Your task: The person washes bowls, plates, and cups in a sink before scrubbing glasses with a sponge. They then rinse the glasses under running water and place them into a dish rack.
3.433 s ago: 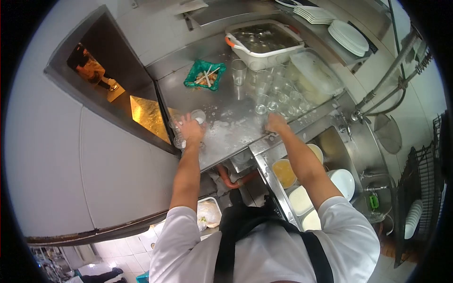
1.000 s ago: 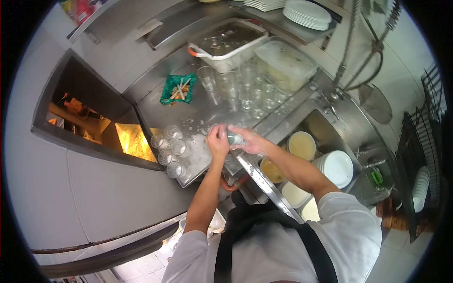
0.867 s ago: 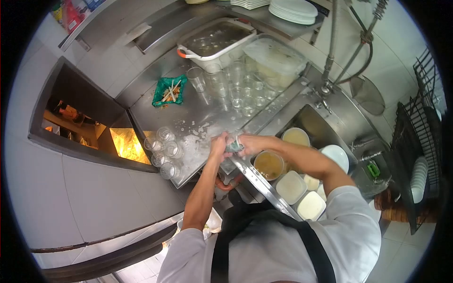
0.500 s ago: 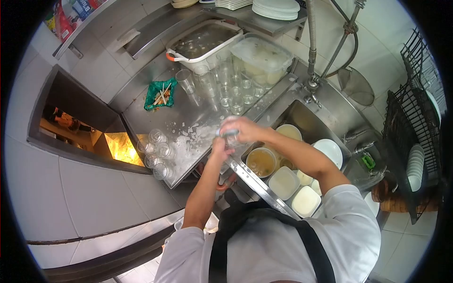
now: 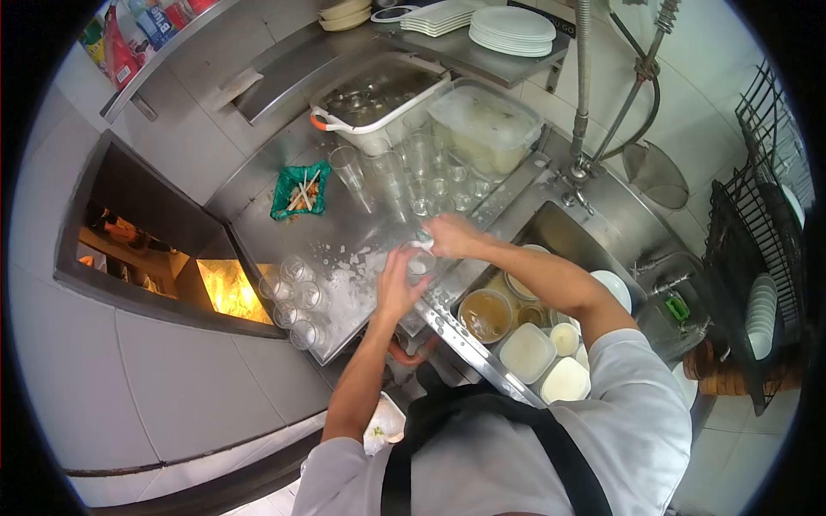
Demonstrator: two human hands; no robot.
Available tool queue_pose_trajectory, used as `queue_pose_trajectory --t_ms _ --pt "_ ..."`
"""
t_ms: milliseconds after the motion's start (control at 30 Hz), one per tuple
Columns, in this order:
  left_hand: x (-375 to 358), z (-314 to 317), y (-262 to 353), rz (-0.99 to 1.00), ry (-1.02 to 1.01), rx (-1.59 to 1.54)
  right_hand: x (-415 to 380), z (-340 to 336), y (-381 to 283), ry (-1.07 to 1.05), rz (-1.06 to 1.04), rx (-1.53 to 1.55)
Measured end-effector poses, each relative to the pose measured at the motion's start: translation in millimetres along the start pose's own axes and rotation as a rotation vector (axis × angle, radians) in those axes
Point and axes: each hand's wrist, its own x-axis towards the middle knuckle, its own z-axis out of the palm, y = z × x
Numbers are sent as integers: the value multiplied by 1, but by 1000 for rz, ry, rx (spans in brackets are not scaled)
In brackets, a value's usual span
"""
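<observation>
We see one glass [image 5: 420,264] in hand over the surface's [image 5: 344,230] near-right corner: left grip [image 5: 398,284] closed around it; right grip [image 5: 454,236] at its rim, closure indeterminable. Unheld glasses [image 5: 307,295] stand by the left edge, others toward the right. Packet labels [image 5: 120,62] are illegible.

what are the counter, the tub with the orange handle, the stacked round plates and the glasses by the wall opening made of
Counter: likely stainless steel, grey with a soft metallic sheen.
Tub: probably smooth moulded plastic, judging by its thick white rim.
Round plates: glossy white, likely glazed ceramic, though melamine could look alike.
Glasses: clear and smooth; glass or clear plastic, can't tell.
</observation>
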Motion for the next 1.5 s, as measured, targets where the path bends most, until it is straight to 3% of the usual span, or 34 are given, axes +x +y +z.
queue_pose_trajectory --t_ms 33,100,200,233,300,367,400,467,567,600,667,733,800,867,933,1033,1133,1233,1333,1400,1433,1500 --pt "-3 0 -8 -25 14 56 6 -20 -8 -15 -7 -100" --pt "-14 -10 -14 -130 117 42 32 -58 10 227 133 -193" --pt "-42 -26 -32 -360 240 -27 79 -112 98 438 318 -150" --pt "-55 -35 -43 -293 235 102 88 -122 136 527 326 -195" --pt "-80 -52 -62 -265 213 255 97 -132 201 482 291 -503" --pt "-101 -62 -72 -363 177 301 108 -122 266 260 426 -651" --pt "-106 -65 -77 -369 148 346 109 -118 275 180 506 -581" --pt "-118 -71 -84 -384 82 435 113 -110 279 12 664 -441" --pt "-119 -74 -85 -397 75 498 116 -111 279 52 524 -381" --pt "-117 -77 -84 -392 57 494 116 -103 279 276 525 -369" --pt "-116 -78 -81 -371 72 589 104 -111 222 555 481 -52" --pt "-118 -76 -81 -356 105 645 91 -90 171 767 217 30" --pt "-119 -76 -85 -343 161 666 67 -63 123 750 -116 -109" --pt "-121 -77 -88 -372 143 703 36 -33 66 653 -234 -163" --pt "-120 -80 -81 -419 154 721 18 -3 45 313 -113 -189" --pt "-107 -79 -60 -450 219 687 33 19 33 -42 387 -146" --pt "-97 -69 -35 -374 287 536 53 29 55 -257 402 -181" --pt "-82 -36 -25 -314 276 374 63 33 61 -228 384 -218" --pt "-49 -4 -8 -235 219 168 46 61 80 -26 484 421" --pt "-27 20 -8 -136 234 148 18 62 48 90 616 990" --pt "-17 24 -3 -149 244 -19 1 59 30 152 681 1277" --pt "0 29 13 -171 250 -357 -31 56 6 90 628 1428"
